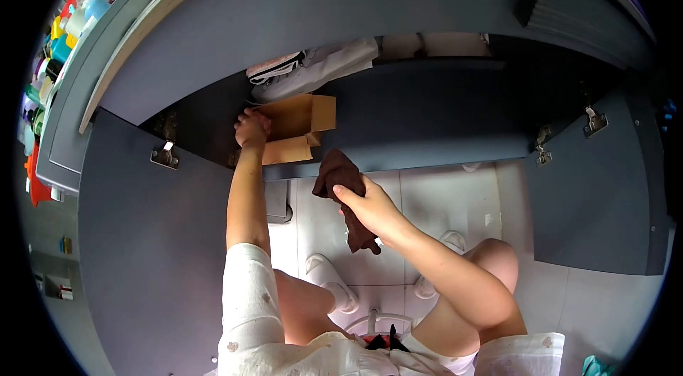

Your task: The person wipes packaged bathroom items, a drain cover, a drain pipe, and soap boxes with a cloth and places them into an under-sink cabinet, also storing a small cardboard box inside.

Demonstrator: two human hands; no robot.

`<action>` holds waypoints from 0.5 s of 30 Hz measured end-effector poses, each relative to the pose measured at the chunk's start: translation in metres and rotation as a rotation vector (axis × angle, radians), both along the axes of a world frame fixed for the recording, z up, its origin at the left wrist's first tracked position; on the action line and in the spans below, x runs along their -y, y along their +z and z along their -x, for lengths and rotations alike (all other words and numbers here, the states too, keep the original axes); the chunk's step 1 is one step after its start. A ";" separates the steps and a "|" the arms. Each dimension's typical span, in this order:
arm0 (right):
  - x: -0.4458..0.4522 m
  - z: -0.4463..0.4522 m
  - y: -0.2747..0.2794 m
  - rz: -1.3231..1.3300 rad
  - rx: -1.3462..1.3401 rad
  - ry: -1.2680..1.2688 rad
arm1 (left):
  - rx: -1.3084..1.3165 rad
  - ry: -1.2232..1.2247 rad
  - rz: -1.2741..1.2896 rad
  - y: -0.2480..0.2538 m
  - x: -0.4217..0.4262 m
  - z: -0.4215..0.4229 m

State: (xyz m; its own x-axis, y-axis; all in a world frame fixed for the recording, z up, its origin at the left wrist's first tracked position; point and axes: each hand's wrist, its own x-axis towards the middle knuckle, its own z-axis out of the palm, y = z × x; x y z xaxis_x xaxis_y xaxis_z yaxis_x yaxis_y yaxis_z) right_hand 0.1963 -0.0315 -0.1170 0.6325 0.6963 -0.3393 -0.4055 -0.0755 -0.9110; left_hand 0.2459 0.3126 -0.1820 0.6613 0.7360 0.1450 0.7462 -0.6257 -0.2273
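My right hand [371, 207] is closed around a crumpled dark brown cloth [343, 175], which hangs in front of the cabinet's front edge. Inside the low grey cabinet, my left hand [252, 128] grips the left end of an open cardboard box [290, 150]. Its fingertips are partly hidden behind the box wall. The box lies on the cabinet floor [427, 116], its open side showing a bare brown interior. Just behind it are a white shoe [306, 76] and a folded pinkish item with black edging [276, 67].
Two cabinet doors stand open, one at left [149, 234] and one at right [594, 191], with metal hinges [166, 155]. Shelves of colourful bottles [60, 49] are at far left. White slippers [332, 283] rest on the tiled floor [441, 194].
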 end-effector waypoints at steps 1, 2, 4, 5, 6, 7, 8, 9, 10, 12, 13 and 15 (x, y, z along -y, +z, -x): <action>0.001 -0.001 0.002 0.032 -0.020 0.007 | 0.017 -0.002 -0.016 -0.002 0.000 -0.002; 0.000 -0.001 0.001 0.037 -0.024 0.007 | 0.034 -0.001 -0.031 -0.006 0.000 -0.003; -0.002 -0.002 -0.003 0.062 -0.022 -0.013 | 0.049 -0.047 -0.049 0.007 0.009 0.002; -0.002 -0.002 -0.002 0.055 -0.018 -0.021 | 0.066 -0.091 -0.071 0.015 0.017 0.006; -0.002 -0.002 0.000 0.048 -0.013 -0.025 | 0.067 -0.082 -0.068 0.020 0.024 0.008; -0.005 -0.001 0.000 0.025 -0.010 -0.060 | 0.262 -0.130 -0.059 0.025 0.031 0.010; -0.006 0.000 0.002 0.029 -0.043 -0.059 | 0.455 -0.174 -0.056 0.031 0.038 0.016; -0.008 0.001 0.006 0.026 -0.058 -0.087 | 0.640 -0.258 0.003 0.040 0.053 0.024; -0.010 0.003 0.010 0.025 -0.069 -0.110 | 0.712 -0.311 0.039 0.051 0.070 0.038; -0.023 0.007 -0.007 -0.101 -0.129 -0.175 | 0.807 -0.398 0.076 0.069 0.105 0.077; -0.021 0.011 0.007 -0.191 -0.218 -0.132 | 0.932 -0.436 0.223 0.077 0.127 0.100; -0.020 0.023 0.026 -0.307 -0.342 -0.057 | 1.091 -0.431 0.468 0.090 0.170 0.153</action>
